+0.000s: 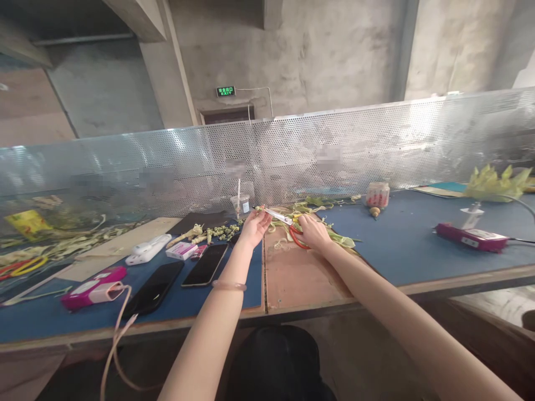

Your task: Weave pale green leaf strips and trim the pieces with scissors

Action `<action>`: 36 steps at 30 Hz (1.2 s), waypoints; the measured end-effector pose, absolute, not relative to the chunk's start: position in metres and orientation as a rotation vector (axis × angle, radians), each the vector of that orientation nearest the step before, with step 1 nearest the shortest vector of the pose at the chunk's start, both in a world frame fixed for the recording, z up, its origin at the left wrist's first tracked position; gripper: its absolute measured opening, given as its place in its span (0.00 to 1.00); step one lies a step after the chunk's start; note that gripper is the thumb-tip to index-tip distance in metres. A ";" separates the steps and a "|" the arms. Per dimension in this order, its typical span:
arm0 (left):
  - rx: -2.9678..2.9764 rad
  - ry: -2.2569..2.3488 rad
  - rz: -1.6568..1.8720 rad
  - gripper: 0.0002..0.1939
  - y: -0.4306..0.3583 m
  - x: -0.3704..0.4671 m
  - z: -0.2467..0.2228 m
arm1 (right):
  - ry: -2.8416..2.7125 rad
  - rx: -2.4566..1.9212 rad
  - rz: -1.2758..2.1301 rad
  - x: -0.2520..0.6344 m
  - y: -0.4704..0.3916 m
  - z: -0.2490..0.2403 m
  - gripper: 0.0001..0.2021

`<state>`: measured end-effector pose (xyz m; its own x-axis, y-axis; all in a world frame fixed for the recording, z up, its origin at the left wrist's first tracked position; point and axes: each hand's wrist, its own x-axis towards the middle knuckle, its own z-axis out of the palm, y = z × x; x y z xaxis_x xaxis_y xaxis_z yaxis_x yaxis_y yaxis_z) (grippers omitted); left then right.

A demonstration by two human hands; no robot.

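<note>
My right hand (312,231) is closed round the red handle of a pair of scissors (281,216), whose pale blades point left. A small yellow part shows beside its fingers. Across from it, the fingers of my left hand (256,227) are bent together at the blade tips, around a small greenish plant piece (259,208) that is partly hidden. Both hands are above a brown board (301,277). Green leaves and stems (311,207) lie behind and to the right of my right hand.
Left of the board are a black phone (206,265), another phone (154,288), magenta power strip (94,287), white device (148,249) and green trimmings (221,231). A plastic cup (245,205) stands behind. At right are a jar (378,195) and another power strip (472,238). Perforated metal panel (301,156) closes the back.
</note>
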<state>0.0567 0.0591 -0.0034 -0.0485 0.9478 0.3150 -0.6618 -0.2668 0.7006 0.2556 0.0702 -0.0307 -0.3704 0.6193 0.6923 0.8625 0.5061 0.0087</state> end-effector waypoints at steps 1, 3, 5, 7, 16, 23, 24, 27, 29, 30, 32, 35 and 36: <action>0.884 0.443 1.636 0.08 0.059 0.057 -0.003 | -2.094 -1.185 -0.476 0.256 0.071 -0.032 0.17; 0.868 0.448 1.636 0.07 0.058 0.057 -0.002 | -2.019 -1.141 -0.422 0.256 0.073 -0.033 0.16; 0.853 0.456 1.639 0.07 0.057 0.057 -0.001 | -1.916 -1.110 -0.363 0.258 0.074 -0.034 0.17; 0.847 0.467 1.638 0.07 0.056 0.057 -0.001 | -1.835 -1.108 -0.324 0.259 0.074 -0.033 0.18; 0.870 0.441 1.625 0.07 0.060 0.056 -0.003 | -1.935 -1.213 -0.390 0.259 0.072 -0.032 0.18; 0.921 0.425 1.602 0.08 0.059 0.055 -0.002 | -1.987 -1.231 -0.422 0.258 0.070 -0.031 0.17; 0.926 0.423 1.601 0.09 0.060 0.054 -0.002 | -1.994 -1.232 -0.426 0.259 0.071 -0.031 0.17; 0.922 0.422 1.605 0.10 0.061 0.054 -0.003 | -2.042 -1.214 -0.444 0.259 0.072 -0.032 0.16; 0.917 0.425 1.608 0.10 0.062 0.054 -0.003 | -2.076 -1.198 -0.457 0.259 0.072 -0.032 0.16; 0.915 0.425 1.611 0.10 0.062 0.054 -0.003 | -2.088 -1.197 -0.462 0.259 0.072 -0.032 0.17; 0.912 0.426 1.618 0.10 0.061 0.055 -0.003 | -2.104 -1.197 -0.471 0.257 0.071 -0.032 0.18; 0.906 0.432 1.625 0.10 0.059 0.056 -0.001 | -2.118 -1.175 -0.486 0.255 0.069 -0.032 0.19; 0.903 0.435 1.626 0.10 0.058 0.057 -0.001 | -2.115 -1.168 -0.491 0.254 0.068 -0.032 0.19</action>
